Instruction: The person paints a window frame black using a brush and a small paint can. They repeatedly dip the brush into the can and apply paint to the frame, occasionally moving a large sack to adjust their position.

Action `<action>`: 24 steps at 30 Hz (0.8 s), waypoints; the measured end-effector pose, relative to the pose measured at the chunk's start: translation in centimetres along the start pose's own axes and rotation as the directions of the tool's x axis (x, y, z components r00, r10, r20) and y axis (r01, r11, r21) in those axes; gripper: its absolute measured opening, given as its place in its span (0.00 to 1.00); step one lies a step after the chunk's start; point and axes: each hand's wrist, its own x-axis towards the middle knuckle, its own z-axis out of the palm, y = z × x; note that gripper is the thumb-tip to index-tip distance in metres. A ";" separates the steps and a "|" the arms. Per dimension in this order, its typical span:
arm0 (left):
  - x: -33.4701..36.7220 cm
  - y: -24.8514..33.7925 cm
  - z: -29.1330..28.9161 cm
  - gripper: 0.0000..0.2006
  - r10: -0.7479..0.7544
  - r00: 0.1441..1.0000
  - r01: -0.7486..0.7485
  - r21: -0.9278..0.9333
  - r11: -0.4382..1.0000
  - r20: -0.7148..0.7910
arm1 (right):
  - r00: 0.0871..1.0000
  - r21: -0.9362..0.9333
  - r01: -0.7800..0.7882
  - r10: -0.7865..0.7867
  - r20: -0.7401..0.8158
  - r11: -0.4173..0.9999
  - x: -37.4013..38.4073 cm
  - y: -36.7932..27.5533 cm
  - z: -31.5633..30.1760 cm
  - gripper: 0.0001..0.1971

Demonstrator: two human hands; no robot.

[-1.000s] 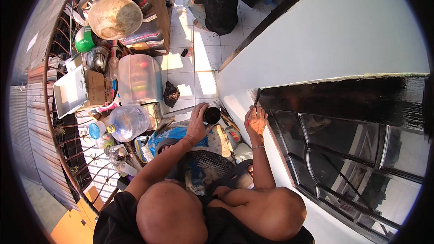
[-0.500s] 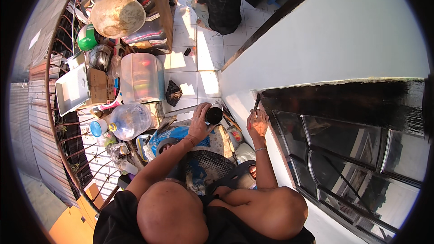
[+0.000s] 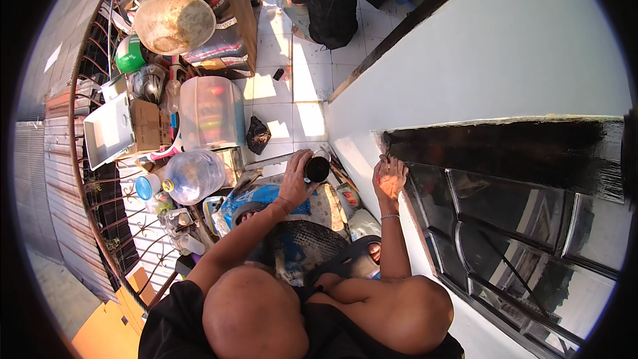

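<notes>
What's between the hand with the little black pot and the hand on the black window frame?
In the head view, only bare white wall lies between the left hand, gripping the black pot, and the right hand.

The left arm is reaching forward from the lower edge, elbow slightly bent, forearm angling up toward the middle; the left hand (image 3: 297, 179) is curling its fingers around something small, knuckles facing up, wrist a little cocked; the right arm is rising more steeply, bare upper arm lying across the bottom, forearm pointing almost straight ahead; the right hand (image 3: 389, 177) is held with fingers together and bent forward, back of the hand showing; a thin bracelet is circling the right wrist; the two hands are staying apart.
</notes>
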 end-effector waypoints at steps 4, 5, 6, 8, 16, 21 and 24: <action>0.2 0.0 0.6 0.42 0.010 1.000 -0.010 -0.007 1.000 -0.015 | 0.998 0.060 0.014 -0.011 -0.055 0.998 -0.5 -0.9 -1.1 0.13; 0.4 0.1 0.7 0.42 0.018 1.000 -0.018 -0.009 1.000 -0.015 | 0.999 0.112 0.030 -0.027 -0.029 0.993 -0.5 -0.6 -0.9 0.14; 0.4 0.1 0.6 0.42 0.020 1.000 -0.020 -0.002 1.000 -0.015 | 0.997 0.073 0.031 -0.025 -0.073 0.997 -0.5 -0.5 -1.0 0.13; 0.1 0.0 0.6 0.42 0.019 1.000 -0.019 0.002 1.000 -0.016 | 0.987 -0.004 0.027 -0.027 -0.161 1.000 -0.3 0.3 -1.4 0.14; 0.2 0.2 0.7 0.42 0.002 1.000 -0.002 -0.014 1.000 -0.020 | 0.993 0.006 0.037 -0.036 -0.113 0.999 -0.4 -0.1 -1.9 0.11; 0.1 -0.2 0.5 0.41 -0.008 1.000 0.008 -0.006 1.000 -0.009 | 0.970 -0.080 -0.029 0.009 -0.243 0.996 -0.4 -0.6 -3.5 0.10; 0.2 0.1 0.6 0.42 0.009 1.000 -0.009 0.004 1.000 -0.021 | 0.976 0.032 0.090 -0.081 -0.204 0.995 -0.4 -0.5 -2.5 0.09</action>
